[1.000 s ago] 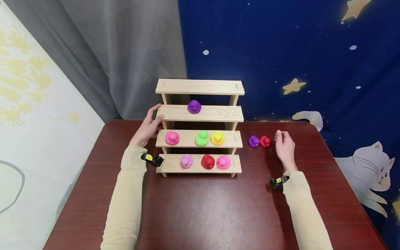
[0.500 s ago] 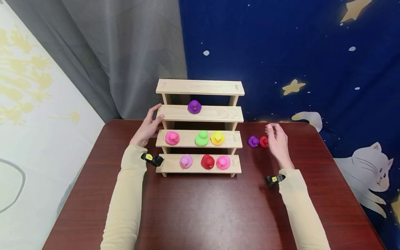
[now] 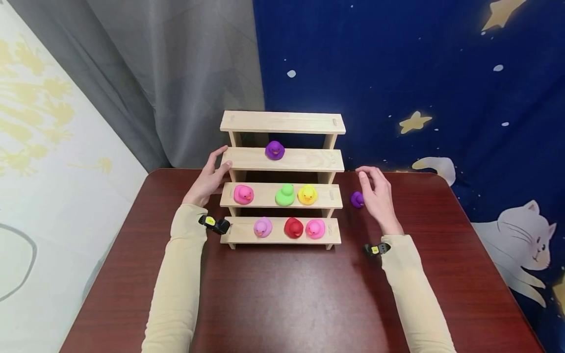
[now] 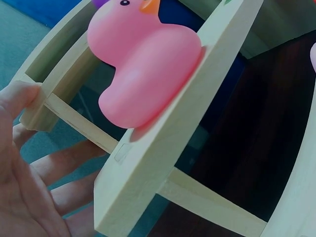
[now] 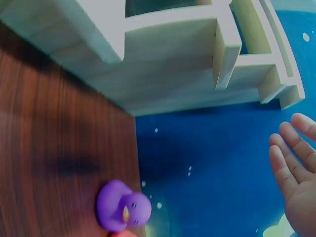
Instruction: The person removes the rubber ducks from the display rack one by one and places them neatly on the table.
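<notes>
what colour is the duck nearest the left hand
The duck is pink, seen best in the left wrist view.

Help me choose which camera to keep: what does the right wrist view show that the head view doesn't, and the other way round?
Only the right wrist view shows the outer right face of the wooden rack and a red sliver at the frame's bottom edge, probably part of a red duck.

Only the head view shows the yellow duck, green duck and lilac duck.

Both show the rack, the purple duck on the table, the right hand and the blue backdrop.
</notes>
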Demonstrator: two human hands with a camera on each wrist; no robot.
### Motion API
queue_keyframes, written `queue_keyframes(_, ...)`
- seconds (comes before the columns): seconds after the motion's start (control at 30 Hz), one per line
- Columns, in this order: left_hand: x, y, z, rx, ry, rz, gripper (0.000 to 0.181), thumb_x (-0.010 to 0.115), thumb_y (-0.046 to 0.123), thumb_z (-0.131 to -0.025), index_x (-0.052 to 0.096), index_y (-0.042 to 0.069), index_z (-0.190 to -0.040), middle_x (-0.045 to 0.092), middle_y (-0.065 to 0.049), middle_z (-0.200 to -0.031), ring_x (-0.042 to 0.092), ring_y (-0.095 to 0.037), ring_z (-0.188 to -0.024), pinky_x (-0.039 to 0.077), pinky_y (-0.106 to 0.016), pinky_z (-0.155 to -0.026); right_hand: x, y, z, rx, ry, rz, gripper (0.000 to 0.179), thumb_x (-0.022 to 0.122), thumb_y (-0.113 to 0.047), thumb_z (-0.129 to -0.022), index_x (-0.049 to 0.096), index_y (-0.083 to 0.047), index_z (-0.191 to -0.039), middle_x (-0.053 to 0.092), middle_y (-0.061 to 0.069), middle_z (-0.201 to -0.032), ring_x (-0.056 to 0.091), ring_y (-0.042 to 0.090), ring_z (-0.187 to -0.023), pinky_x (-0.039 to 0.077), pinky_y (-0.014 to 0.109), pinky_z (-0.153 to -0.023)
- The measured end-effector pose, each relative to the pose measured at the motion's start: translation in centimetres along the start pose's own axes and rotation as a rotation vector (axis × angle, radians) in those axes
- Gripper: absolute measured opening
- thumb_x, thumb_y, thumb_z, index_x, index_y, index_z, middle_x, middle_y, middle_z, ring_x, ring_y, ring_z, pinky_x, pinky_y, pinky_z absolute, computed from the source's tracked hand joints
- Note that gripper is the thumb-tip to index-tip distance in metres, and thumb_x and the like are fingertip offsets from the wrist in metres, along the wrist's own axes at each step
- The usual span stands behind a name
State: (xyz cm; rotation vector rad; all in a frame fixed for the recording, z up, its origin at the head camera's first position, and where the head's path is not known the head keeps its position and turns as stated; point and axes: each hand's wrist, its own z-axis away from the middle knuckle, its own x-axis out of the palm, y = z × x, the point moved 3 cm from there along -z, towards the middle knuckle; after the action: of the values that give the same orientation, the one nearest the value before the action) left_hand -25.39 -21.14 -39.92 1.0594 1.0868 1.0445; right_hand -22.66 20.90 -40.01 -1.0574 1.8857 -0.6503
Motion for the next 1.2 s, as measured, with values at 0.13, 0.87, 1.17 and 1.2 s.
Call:
queue_keyframes(0.13,0.0,0.1,0.0,-0.005,0.004,0.001,0.060,0.048,0.036,-0.102,0.015,0.035,-0.153,0.035,-0.029,-0.142,0.044,-0.047,-0.124,0.041,-0.062,-0.091,0.8,-1.0,-0.3,-0.059,-0.005,-0.024,0.019,0.055,-0.010,-0.099,0.069,-0.001,-0.110,0.064,0.015,-0.107,0.057,0.020,-0.092,0.040,0.024,-0.081)
queue_keyframes(0.87,0.0,0.1,0.0,-0.020,0.006,0.000,0.060,0.048,0.036,-0.102,0.017,0.038,-0.152,0.033,-0.027,-0.145,0.045,-0.043,-0.126,0.041,-0.060,-0.092,4.0,-5.4,-2.0,-0.168,-0.136,-0.049,0.025,0.060,-0.012,-0.097,0.067,-0.007,-0.120,0.060,0.007,-0.123,0.055,0.020,-0.113,0.041,0.038,-0.096)
queue_keyframes(1.17,0.0,0.0,-0.1,-0.024,0.007,-0.004,0.060,0.049,0.037,-0.102,0.017,0.039,-0.152,0.034,-0.026,-0.145,0.045,-0.043,-0.126,0.040,-0.061,-0.094,5.5,-7.0,-2.9,-0.100,-0.324,-0.021,0.037,0.057,-0.025,-0.099,0.058,-0.008,-0.133,0.052,0.008,-0.136,0.046,0.021,-0.126,0.035,0.041,-0.104)
queue_keyframes(1.2,0.0,0.0,-0.1,-0.023,0.006,-0.004,0.060,0.049,0.037,-0.102,0.017,0.039,-0.152,0.034,-0.026,-0.145,0.044,-0.043,-0.126,0.040,-0.061,-0.094,5.6,-7.2,-3.0,-0.089,-0.344,-0.015,0.039,0.057,-0.025,-0.099,0.056,-0.009,-0.135,0.051,0.008,-0.137,0.046,0.022,-0.127,0.034,0.041,-0.105)
